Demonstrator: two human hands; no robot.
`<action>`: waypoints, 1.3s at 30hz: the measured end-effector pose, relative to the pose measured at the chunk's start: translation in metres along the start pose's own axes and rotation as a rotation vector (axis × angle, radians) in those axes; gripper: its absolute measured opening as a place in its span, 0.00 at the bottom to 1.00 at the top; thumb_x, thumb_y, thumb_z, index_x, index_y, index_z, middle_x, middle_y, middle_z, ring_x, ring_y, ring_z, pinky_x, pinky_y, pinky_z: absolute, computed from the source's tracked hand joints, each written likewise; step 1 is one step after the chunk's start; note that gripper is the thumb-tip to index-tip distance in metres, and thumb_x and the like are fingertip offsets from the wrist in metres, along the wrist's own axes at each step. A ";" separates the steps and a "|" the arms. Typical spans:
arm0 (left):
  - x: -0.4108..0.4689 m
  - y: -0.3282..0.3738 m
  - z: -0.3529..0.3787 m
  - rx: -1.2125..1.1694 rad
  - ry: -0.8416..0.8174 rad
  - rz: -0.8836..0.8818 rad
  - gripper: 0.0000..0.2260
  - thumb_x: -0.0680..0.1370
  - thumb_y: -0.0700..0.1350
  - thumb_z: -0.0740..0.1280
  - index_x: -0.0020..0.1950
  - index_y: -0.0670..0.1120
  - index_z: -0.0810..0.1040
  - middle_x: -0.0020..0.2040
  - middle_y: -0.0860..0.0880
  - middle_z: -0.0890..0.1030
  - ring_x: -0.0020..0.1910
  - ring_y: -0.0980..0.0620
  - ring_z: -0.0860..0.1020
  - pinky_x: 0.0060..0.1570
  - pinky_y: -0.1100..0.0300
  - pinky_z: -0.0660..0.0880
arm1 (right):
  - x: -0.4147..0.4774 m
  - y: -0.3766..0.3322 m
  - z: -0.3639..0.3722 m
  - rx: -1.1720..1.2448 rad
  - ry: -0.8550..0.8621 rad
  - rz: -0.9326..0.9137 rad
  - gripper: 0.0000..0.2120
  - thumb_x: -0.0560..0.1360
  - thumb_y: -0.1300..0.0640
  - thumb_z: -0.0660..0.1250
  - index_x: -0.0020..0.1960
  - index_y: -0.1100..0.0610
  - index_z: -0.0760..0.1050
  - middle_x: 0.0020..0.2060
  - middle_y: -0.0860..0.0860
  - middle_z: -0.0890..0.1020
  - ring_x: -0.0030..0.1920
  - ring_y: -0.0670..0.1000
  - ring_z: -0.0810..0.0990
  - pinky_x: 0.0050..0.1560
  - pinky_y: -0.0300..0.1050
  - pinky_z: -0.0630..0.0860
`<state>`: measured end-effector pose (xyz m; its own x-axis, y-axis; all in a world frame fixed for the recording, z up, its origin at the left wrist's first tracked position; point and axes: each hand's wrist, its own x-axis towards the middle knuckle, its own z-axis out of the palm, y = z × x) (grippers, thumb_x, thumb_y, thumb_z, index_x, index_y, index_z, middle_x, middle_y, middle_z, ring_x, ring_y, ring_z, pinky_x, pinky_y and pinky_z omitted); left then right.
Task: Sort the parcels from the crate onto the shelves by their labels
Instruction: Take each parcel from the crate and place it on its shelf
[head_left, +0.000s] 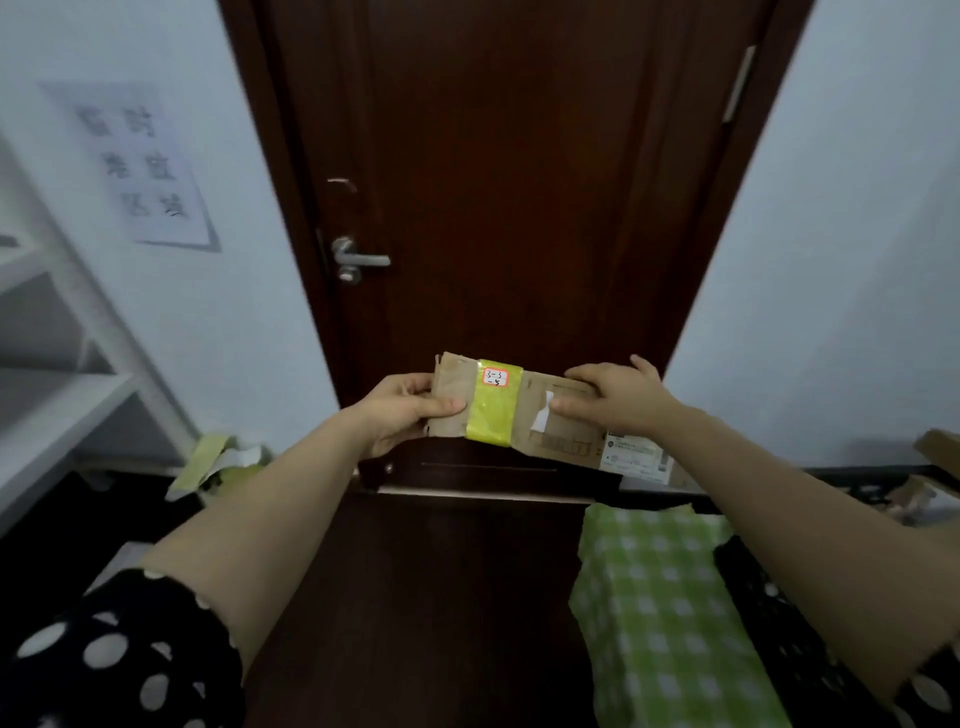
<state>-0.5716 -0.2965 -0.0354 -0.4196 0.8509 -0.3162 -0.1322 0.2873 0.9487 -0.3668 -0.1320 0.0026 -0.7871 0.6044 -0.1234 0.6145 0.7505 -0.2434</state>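
I hold a flat brown cardboard parcel (566, 415) out in front of me, level with the foot of a dark door. A yellow tape band wraps it, and a small white label (495, 376) on the band reads "3-3-5". My left hand (402, 413) grips the parcel's left end, thumb on top. My right hand (615, 397) holds the right part, fingers curled over its top edge. A black plastic crate (789, 639) stands at lower right, with cardboard parcels (935, 457) at its far end. White shelves (62, 395) stand at the left.
A green checked cloth or bag (670, 613) hangs over the crate's left rim. The dark wooden door (493, 182) with a metal handle (358, 260) fills the middle. A paper sign (140, 166) hangs on the left wall. Yellow-green wrapped packets (218, 462) lie on the floor below the shelves.
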 end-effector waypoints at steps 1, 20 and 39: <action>-0.011 -0.009 -0.009 -0.020 0.033 -0.012 0.16 0.72 0.38 0.71 0.60 0.42 0.77 0.54 0.45 0.82 0.53 0.49 0.81 0.52 0.56 0.79 | 0.006 -0.010 0.004 0.045 -0.056 -0.040 0.30 0.76 0.38 0.60 0.73 0.53 0.64 0.67 0.49 0.72 0.68 0.50 0.69 0.73 0.54 0.54; -0.346 -0.125 -0.177 -0.097 1.104 -0.228 0.30 0.74 0.41 0.72 0.74 0.44 0.65 0.61 0.47 0.77 0.57 0.52 0.75 0.56 0.60 0.68 | -0.010 -0.359 0.127 0.512 -0.575 -0.606 0.09 0.70 0.53 0.74 0.47 0.57 0.78 0.42 0.53 0.83 0.43 0.52 0.83 0.51 0.52 0.80; -0.623 -0.236 -0.314 -0.465 1.612 -0.225 0.13 0.74 0.38 0.69 0.58 0.45 0.79 0.46 0.48 0.79 0.43 0.53 0.74 0.41 0.63 0.71 | -0.160 -0.702 0.231 0.243 -0.889 -0.960 0.14 0.72 0.49 0.71 0.51 0.57 0.81 0.42 0.54 0.85 0.39 0.50 0.84 0.34 0.40 0.78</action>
<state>-0.5607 -1.0324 -0.0594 -0.7403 -0.5512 -0.3849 -0.4233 -0.0625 0.9038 -0.6849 -0.8166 -0.0289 -0.7243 -0.5837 -0.3669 -0.1529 0.6550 -0.7400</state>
